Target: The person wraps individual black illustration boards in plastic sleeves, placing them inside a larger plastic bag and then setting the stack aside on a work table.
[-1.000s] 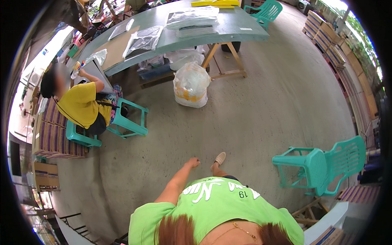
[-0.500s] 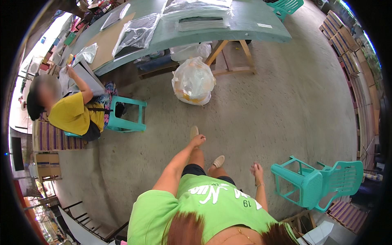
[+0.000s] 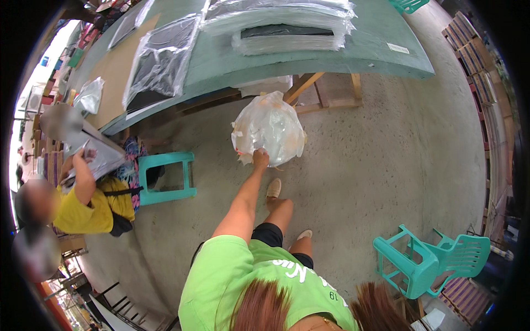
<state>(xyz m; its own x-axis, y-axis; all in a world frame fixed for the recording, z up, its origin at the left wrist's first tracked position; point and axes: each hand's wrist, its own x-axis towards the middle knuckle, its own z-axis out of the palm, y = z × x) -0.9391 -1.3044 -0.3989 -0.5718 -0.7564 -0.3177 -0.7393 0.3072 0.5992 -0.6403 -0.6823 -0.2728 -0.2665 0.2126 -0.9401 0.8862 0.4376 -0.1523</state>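
My left arm stretches forward over the floor, and my left hand [image 3: 260, 158] is closed, fingers curled. It overlaps the near side of a rounded, stuffed clear plastic bag [image 3: 270, 126] on the concrete. Whether the fingers touch or grip the bag is hidden from this angle. My right hand is out of the picture. Beyond the bag stands a large green-topped table [image 3: 375, 60] bearing a stack of plastic-wrapped flat panels [image 3: 287, 41] and a wrapped dark sheet [image 3: 160, 60] to its left.
Wooden trestle legs [image 3: 356, 91] stand under the table. On the left, a person in a yellow shirt [image 3: 91, 212] sits by a teal stool [image 3: 165, 160] handling a panel. A second teal stool [image 3: 406, 259] and a teal chair [image 3: 466, 256] are at the right.
I have moved closer to the table and bag. My left hand has reached forward to the bag's near side; my right hand has left the view. The seated person's arm has lowered.
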